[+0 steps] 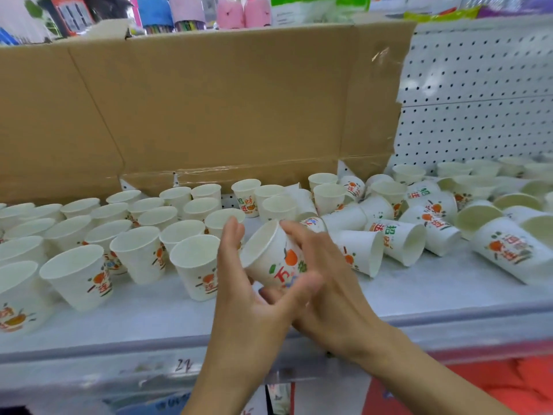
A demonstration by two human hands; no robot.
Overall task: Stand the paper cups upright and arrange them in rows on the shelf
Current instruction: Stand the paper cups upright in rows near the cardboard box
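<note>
Upright cups (134, 256) pack the left half of the shelf (143, 313), with almost no gaps between them. Toppled cups (398, 241) clutter the right half. The middle gap is filled by the left hand (239, 283), the right hand (326, 280) and the tilted cup (269, 259) between them. Cardboard (209, 109) walls off the back, with pegboard (478, 85) at upper right. A bare strip runs along the shelf front, widest at right of centre.

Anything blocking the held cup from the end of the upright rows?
Nothing visible. Only the left hand lies between the held cup and the nearest upright cup; the toppled cups lie farther right.
</note>
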